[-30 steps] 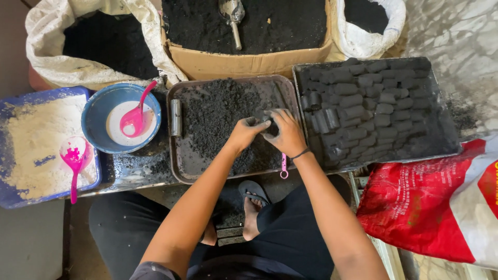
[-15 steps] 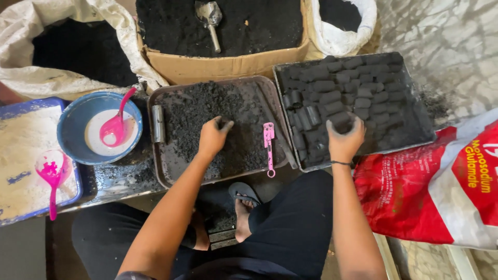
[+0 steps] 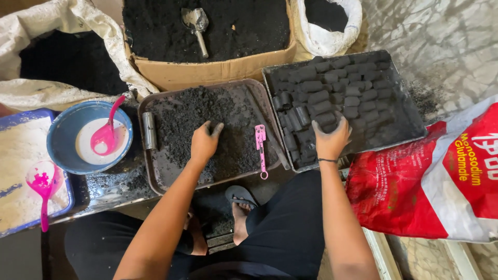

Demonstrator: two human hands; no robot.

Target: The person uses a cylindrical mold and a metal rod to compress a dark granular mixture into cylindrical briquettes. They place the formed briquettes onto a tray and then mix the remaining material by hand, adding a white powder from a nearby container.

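Two bare hands work over two trays that sit side by side in front of a seated person. The left hand (image 3: 205,142) rests palm down, fingers curled into the loose black powder (image 3: 197,122) heaped in the brown tray (image 3: 155,176); whether it grips a clump I cannot tell, as the fingertips are buried. The right hand (image 3: 331,141) reaches into the dark tray (image 3: 410,116) to the right, fingers bent down over the pressed black blocks (image 3: 332,91) at the near edge of their rows; it touches them, but the palm hides whether it is closed on one. A thin band circles that wrist.

A pink tool (image 3: 261,148) lies between the hands on the right part of the brown tray, just beside the powder. A short metal tube (image 3: 149,130) lies along that tray's left edge. Left of it stands a blue bowl (image 3: 65,150) with white liquid and a pink spoon (image 3: 106,135). Further left, a blue tray (image 3: 15,116) of pale powder holds a second pink spoon (image 3: 41,189). Behind the trays, a cardboard box (image 3: 207,70) of black powder carries a small metal scoop (image 3: 196,23), flanked by white sacks (image 3: 46,91). A red bag (image 3: 415,192) lies at the right.
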